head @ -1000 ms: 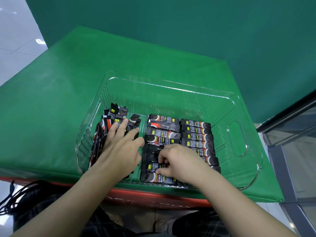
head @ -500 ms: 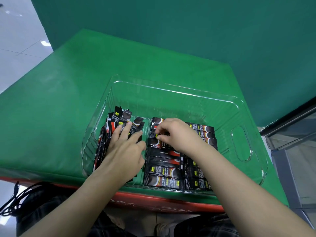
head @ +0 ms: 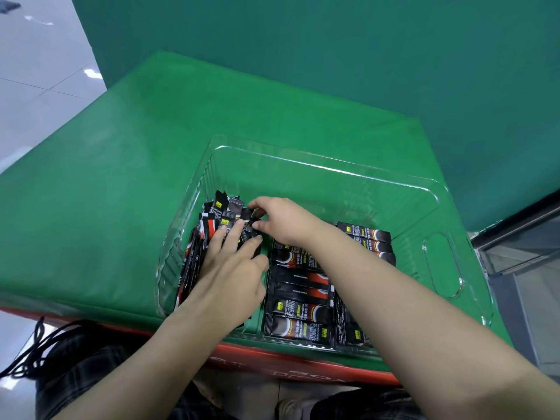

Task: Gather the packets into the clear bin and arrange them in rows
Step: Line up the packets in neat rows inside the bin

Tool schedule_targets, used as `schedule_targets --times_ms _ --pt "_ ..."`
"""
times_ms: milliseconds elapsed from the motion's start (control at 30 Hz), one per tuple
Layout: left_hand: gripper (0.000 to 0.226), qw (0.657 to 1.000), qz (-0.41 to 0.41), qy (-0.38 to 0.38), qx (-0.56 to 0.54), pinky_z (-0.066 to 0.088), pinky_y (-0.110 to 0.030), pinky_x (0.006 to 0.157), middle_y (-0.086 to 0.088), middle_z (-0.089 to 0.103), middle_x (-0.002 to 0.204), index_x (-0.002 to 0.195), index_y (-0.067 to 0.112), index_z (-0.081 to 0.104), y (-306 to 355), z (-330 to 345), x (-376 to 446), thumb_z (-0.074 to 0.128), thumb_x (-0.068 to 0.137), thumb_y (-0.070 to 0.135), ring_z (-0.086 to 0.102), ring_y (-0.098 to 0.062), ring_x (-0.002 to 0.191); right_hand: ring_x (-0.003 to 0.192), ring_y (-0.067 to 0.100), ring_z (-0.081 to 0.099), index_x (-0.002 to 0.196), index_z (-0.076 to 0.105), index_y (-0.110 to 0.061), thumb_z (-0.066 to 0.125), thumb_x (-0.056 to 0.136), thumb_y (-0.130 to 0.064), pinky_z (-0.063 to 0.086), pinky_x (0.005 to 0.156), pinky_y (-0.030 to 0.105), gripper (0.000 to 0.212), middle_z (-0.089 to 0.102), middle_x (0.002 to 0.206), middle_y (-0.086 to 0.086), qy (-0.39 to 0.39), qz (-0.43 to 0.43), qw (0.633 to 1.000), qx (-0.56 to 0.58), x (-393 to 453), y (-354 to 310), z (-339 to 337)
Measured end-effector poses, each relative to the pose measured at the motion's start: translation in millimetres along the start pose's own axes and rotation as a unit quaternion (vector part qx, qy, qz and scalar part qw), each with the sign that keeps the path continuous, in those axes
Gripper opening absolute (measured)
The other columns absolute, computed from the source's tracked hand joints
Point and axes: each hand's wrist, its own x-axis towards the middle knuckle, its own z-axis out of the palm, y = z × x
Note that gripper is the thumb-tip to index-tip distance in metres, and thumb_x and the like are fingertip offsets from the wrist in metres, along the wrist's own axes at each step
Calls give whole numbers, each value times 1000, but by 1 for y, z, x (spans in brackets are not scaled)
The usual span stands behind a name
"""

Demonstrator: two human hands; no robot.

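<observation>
While the left hand (head: 233, 268) lies flat with straight fingers pressing down on the loose pile of packets (head: 216, 225) at the bin's left end, the right hand (head: 280, 221) reaches across it and pinches the top end of one packet (head: 250, 218) from that same pile between thumb and curled fingers. That packet sits just past the left hand's fingertips, touching the others in the heap, which lean on edge against the left wall. Just right of both hands, under the right forearm, flat packets lie in two neat rows (head: 300, 301) running from the near wall toward the middle. All of it sits inside the clear bin (head: 442, 262), which rests on a green cloth (head: 121, 177) over a red box (head: 291, 363).
</observation>
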Motion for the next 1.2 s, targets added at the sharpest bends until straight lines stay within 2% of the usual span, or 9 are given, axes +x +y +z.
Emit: schedule_targets --times_ms 267,367,467,567,700,800,1000,1100,1200 --pt "21 1000 -4 3 5 19 -47 103 -8 71 107 70 27 73 1 -2 1 78 49 25 56 -40 117 112 18 56 132 52 -9 50 96 -10 35 82 11 37 59 128 8 -15 10 992 127 -1 -7 -4" --pt "22 1000 -5 1 8 18 -47 104 -8 70 108 72 27 73 1 -1 0 78 51 25 55 -40 119 93 13 57 134 52 -14 49 97 -12 41 70 14 37 63 105 7 -35 19 985 169 -6 -9 -8" --pt "21 1000 -5 1 7 18 -46 103 -8 71 108 70 27 73 0 -1 0 77 49 24 55 -40 118 111 17 57 135 52 -14 49 97 -12 39 89 17 38 62 120 7 -26 24 982 187 -9 -6 -8" --pt "20 1000 -8 -4 -2 18 -46 104 -7 70 110 71 27 73 0 0 0 75 52 23 54 -40 120 125 17 49 132 55 -9 53 95 -13 31 100 17 37 54 136 6 60 -2 984 170 -14 1 -8" --pt "17 1000 -13 -26 -2 12 -46 107 -6 69 115 76 27 74 -1 -4 -1 74 58 24 51 -40 124 91 8 60 114 69 -14 65 88 -18 43 76 9 26 68 106 -3 252 48 926 278 -36 11 -7" --pt "19 999 -17 -44 1 -1 -43 110 -6 60 131 90 27 74 1 -11 -2 66 73 25 36 -39 136 75 1 61 96 74 -17 70 84 -19 47 72 12 13 68 84 -11 338 87 875 336 -54 19 -5" --pt "34 999 -8 -48 -2 -18 -41 109 2 29 155 122 31 60 5 -13 0 44 91 30 0 -29 147 66 9 60 73 67 -27 72 82 -14 49 66 22 16 67 69 -8 376 122 826 403 -87 36 -7" --pt "36 998 -11 -59 -6 -19 -41 108 3 26 156 124 32 58 6 -14 0 43 91 31 -2 -28 147 72 17 58 83 59 -23 66 84 -3 51 70 29 21 60 73 -1 372 108 818 426 -104 44 -4" --pt "36 998 -16 -67 -8 -20 -40 107 3 23 157 125 33 56 6 -15 1 42 92 31 -4 -27 147 69 15 56 107 54 -33 56 90 -3 49 67 34 34 58 77 0 338 125 842 401 -117 53 1"
